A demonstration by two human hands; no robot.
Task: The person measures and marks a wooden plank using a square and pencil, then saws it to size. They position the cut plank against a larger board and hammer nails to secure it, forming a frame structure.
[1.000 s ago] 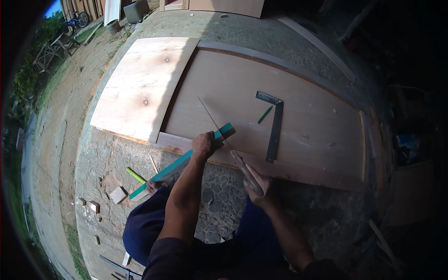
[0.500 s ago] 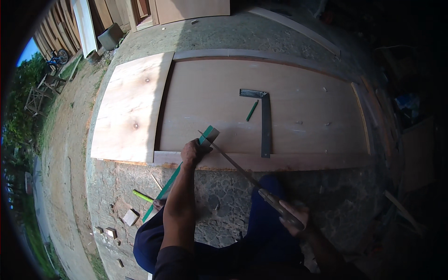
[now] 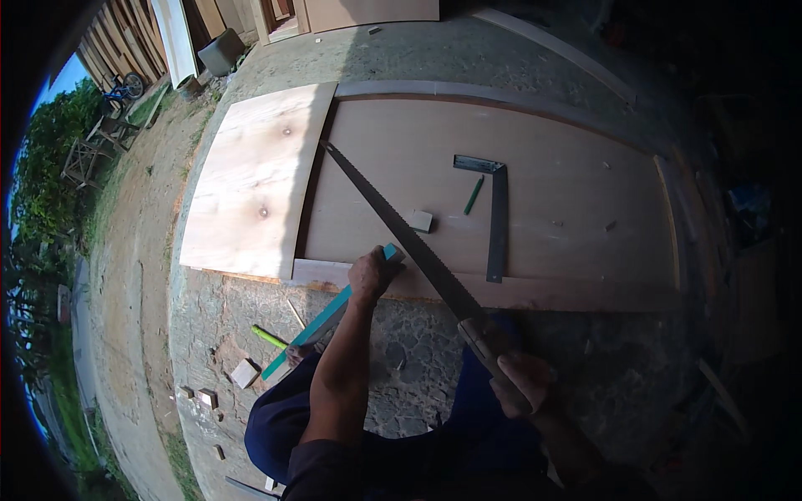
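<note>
My left hand (image 3: 370,274) is closed round the upper end of a wooden strip (image 3: 322,317) with a teal-green edge, which slopes down toward my left leg. My right hand (image 3: 522,382) grips the handle of a handsaw (image 3: 399,224). Its long blade points up and left over the framed panel (image 3: 393,150), clear of the strip's end. A small wood block (image 3: 422,221) rests on the panel just beside the blade. To the right lie a try square (image 3: 499,221) and a green pencil (image 3: 474,194).
A sunlit plywood sheet (image 3: 251,184) covers the panel's left end. On the concrete at left are a lime-green stick-like thing (image 3: 269,336), a square wood block (image 3: 245,373) and several smaller offcuts. A long board (image 3: 555,52) lies beyond the panel.
The saw has come away from the strip, and its blade has swung up and left. A small block, apparently the strip's cut end, now lies on the panel.
</note>
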